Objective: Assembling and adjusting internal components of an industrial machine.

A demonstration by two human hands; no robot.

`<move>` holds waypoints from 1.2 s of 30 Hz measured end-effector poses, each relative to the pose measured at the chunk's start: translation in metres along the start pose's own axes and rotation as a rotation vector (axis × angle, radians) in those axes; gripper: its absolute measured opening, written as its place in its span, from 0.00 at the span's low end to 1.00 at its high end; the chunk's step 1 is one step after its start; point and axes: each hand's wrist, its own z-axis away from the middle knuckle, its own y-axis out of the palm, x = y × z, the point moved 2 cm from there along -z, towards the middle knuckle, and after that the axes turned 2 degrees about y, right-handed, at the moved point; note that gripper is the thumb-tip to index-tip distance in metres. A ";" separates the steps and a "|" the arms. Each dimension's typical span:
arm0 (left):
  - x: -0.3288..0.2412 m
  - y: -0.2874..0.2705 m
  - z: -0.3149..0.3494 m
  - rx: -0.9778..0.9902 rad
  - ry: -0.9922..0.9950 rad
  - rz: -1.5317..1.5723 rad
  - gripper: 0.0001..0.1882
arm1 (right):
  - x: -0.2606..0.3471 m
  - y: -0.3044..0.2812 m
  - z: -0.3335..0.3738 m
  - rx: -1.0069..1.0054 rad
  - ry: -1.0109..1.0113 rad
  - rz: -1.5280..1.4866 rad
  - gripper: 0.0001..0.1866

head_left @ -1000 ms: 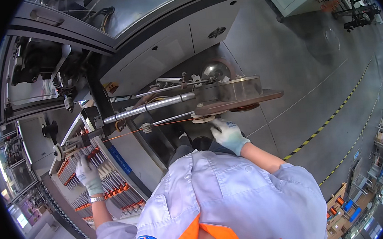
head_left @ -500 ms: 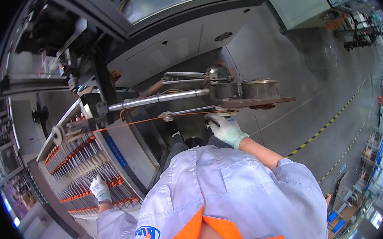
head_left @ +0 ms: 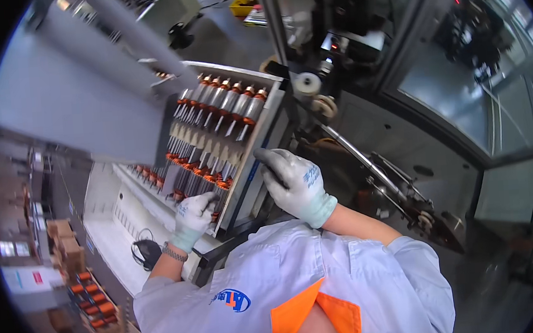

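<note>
A white tray [head_left: 237, 191] holds rows of motor armatures [head_left: 227, 107] with metal shafts and orange-copper windings. Over its near end is my left hand [head_left: 194, 221], in a white glove, its fingers curled together close to the nearest armatures. Whatever those fingers may hold is hidden. My right hand [head_left: 299, 186], also gloved and dark at the fingertips, hovers beside the tray's right edge. Its fingers reach toward the tray with the thumb apart, and I see nothing between them.
To the right, a machine arm with a metal rod [head_left: 366, 165] and a white pulley wheel [head_left: 307, 84] stands by a framed cabinet [head_left: 462, 107]. A large pale panel [head_left: 80, 100] is at the upper left. Cardboard boxes [head_left: 66, 248] and stacked orange-wound parts [head_left: 94, 302] lie farther left.
My view has swung left toward the tray. My right hand has left the pulley arm and come beside the tray. My left hand stays by the armatures, at the tray's near end.
</note>
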 end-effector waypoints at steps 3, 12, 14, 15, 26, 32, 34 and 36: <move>-0.010 -0.010 0.028 -0.085 0.069 -0.082 0.17 | 0.008 0.023 -0.008 -0.095 -0.019 -0.065 0.18; -0.009 0.032 0.044 -0.148 0.055 -0.137 0.15 | -0.017 0.054 -0.005 -0.263 0.294 -0.417 0.14; 0.007 0.056 0.059 -0.068 0.000 -0.144 0.12 | -0.033 0.061 -0.002 -0.259 0.444 -0.504 0.13; 0.014 0.069 0.070 -0.050 -0.026 -0.136 0.12 | -0.037 0.063 -0.003 -0.255 0.443 -0.500 0.13; 0.014 0.176 0.147 -0.154 -0.172 0.021 0.09 | -0.045 0.068 0.024 -0.219 0.384 -0.430 0.09; 0.008 0.171 0.146 -0.191 -0.247 0.093 0.08 | -0.038 0.058 -0.002 -0.402 0.525 -0.913 0.13; 0.009 0.169 0.146 -0.197 -0.272 0.092 0.09 | -0.034 0.056 -0.021 -0.388 0.494 -0.856 0.14; 0.010 0.165 0.145 -0.205 -0.289 0.086 0.10 | -0.024 0.055 -0.042 -0.434 0.504 -0.715 0.14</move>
